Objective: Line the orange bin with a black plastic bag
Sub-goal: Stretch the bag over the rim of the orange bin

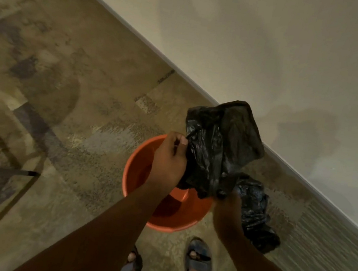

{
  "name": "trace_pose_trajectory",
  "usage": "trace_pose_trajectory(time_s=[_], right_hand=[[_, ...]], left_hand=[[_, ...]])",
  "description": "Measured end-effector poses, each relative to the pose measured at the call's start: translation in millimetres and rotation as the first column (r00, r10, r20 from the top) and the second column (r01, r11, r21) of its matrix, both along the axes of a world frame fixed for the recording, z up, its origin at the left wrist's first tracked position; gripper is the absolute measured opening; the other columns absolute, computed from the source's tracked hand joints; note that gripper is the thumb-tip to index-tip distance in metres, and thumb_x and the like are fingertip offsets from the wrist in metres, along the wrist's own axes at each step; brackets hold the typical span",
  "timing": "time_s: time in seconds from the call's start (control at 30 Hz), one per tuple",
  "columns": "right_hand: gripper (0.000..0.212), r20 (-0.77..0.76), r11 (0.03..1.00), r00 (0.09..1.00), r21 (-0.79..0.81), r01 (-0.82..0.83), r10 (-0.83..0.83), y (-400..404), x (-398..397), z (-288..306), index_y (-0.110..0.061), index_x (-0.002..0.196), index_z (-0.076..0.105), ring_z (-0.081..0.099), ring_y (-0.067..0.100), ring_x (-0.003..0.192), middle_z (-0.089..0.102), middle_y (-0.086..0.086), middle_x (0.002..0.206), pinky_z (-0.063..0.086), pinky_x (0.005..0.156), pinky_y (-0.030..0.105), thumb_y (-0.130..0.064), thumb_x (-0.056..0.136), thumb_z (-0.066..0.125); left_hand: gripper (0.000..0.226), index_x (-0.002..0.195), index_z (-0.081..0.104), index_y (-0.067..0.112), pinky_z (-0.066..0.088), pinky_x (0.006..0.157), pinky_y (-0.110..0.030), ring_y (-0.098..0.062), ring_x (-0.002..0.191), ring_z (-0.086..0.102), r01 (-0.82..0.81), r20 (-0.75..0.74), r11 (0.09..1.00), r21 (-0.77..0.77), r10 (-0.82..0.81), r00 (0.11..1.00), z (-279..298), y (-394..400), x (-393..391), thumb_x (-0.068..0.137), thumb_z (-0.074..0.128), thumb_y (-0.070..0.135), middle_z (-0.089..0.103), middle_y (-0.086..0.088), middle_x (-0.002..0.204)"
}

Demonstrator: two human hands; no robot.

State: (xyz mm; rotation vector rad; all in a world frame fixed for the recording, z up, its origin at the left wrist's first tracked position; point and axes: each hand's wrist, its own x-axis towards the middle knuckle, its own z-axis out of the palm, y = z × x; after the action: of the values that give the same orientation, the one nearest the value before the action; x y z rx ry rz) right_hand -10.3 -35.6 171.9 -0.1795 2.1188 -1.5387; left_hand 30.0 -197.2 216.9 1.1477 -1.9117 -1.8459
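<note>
Both hands — left hand (169, 159), right hand (229, 206) — pinch the crumpled black plastic bag (222, 145), fingers closed on its edge, directly above the round orange plastic bin (133, 170) — mouth unopened, bin unlined.

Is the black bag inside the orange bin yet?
Not yet. The crumpled black plastic bag is held above the round orange bin by the left hand and right hand.
</note>
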Motion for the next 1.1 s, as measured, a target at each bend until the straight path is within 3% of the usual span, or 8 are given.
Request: trace_pose_trajectory(time_s=[0.17,0.3,0.4,0.57,0.7,0.8,0.97,1.1], right_hand=[[0.057,0.586,0.867,0.810,-0.388,0.312,-0.029,-8.5,-57.6,12.5,-0.024,0.130,0.063,0.066,0.023,0.115,0.065,0.004,0.132,0.047,0.100,0.049,-0.062,0.089,0.054],[0.014,0.064,0.993,0.996,0.090,-0.074,0.069,-23.9,-74.7,14.5,-0.021,0.081,0.070,0.070,0.030,0.081,0.074,0.010,0.089,0.055,0.073,0.042,-0.030,0.086,0.061],[0.021,-0.063,0.997,0.996,0.045,-0.059,0.062,-25.4,-74.5,13.8,-0.035,0.072,0.066,0.065,0.008,0.073,0.068,-0.013,0.072,0.052,0.066,0.027,-0.038,0.092,0.062],[0.031,-0.391,0.984,0.904,0.102,-0.146,0.175,-22.6,-60.5,8.6,-0.007,0.075,0.054,0.044,0.010,0.053,0.054,0.011,0.065,0.036,0.050,0.023,-0.031,0.091,0.067],[0.012,-0.322,0.942,0.885,0.140,-0.306,0.335,-25.2,-38.7,3.9,-0.040,0.081,0.054,0.061,0.002,0.068,0.064,-0.016,0.077,0.044,0.054,0.018,-0.042,0.088,0.063],[0.012,-0.348,0.917,0.853,0.232,-0.324,0.389,-30.2,-32.1,6.5,-0.051,0.081,0.049,0.059,-0.010,0.071,0.060,-0.031,0.076,0.038,0.055,0.010,-0.060,0.083,0.056],[0.030,-0.367,0.947,0.880,0.218,-0.234,0.302,-32.4,-43.2,10.6,-0.041,0.072,0.045,0.054,-0.008,0.063,0.057,-0.021,0.066,0.036,0.055,0.008,-0.053,0.081,0.070],[0.033,-0.264,0.954,0.956,0.296,-0.045,0.126,-17.7,-66.7,4.2,-0.026,0.083,0.058,0.060,0.007,0.069,0.061,-0.008,0.075,0.041,0.055,0.025,-0.057,0.081,0.067]], left_hand=[[0.023,0.097,0.055,0.014,0.051,0.085,-0.059,-0.031,0.092,0.064,0.077,-0.078,0.994,-0.083,-0.083,0.994,-9.8,9.3,17.0,0.104,0.044,0.033,0.065,-0.010,0.094],[0.008,0.103,0.060,0.024,0.054,0.083,-0.041,-0.014,0.094,0.068,0.166,0.031,0.977,-0.136,-0.163,0.986,-28.7,21.5,54.2,0.099,0.052,0.026,0.069,0.004,0.099],[0.026,0.118,0.057,0.018,0.054,0.083,-0.041,-0.023,0.099,0.064,0.293,0.355,0.897,-0.332,-0.169,0.919,-48.3,22.1,89.1,0.091,0.058,0.017,0.061,-0.003,0.112],[0.055,0.141,0.034,0.025,0.050,0.092,-0.045,-0.028,0.118,0.052,-0.233,0.149,0.902,-0.365,0.303,0.941,-29.8,2.4,81.0,0.093,0.047,0.049,0.040,-0.003,0.137],[0.090,0.152,0.015,0.037,0.032,0.110,-0.038,-0.015,0.138,0.036,0.310,0.111,0.825,-0.472,-0.294,0.949,-7.3,-17.1,45.5,0.081,0.056,0.074,0.038,0.005,0.150],[0.053,0.131,0.053,0.032,0.052,0.092,-0.036,-0.002,0.105,0.061,0.531,0.242,0.705,-0.471,-0.475,0.846,-3.2,-22.6,29.0,0.087,0.059,0.062,0.068,0.009,0.117],[0.017,0.085,0.057,0.029,0.042,0.059,-0.011,0.002,0.070,0.060,0.000,0.151,0.835,-0.550,0.100,0.984,-13.2,-45.4,55.1,0.098,0.052,0.038,0.060,0.015,0.072],[0.027,0.097,0.054,0.015,0.039,0.068,-0.032,-0.017,0.076,0.053,-0.522,0.270,0.724,-0.451,0.668,0.693,-26.6,-78.3,90.1,0.102,0.044,0.039,0.057,0.001,0.084]])
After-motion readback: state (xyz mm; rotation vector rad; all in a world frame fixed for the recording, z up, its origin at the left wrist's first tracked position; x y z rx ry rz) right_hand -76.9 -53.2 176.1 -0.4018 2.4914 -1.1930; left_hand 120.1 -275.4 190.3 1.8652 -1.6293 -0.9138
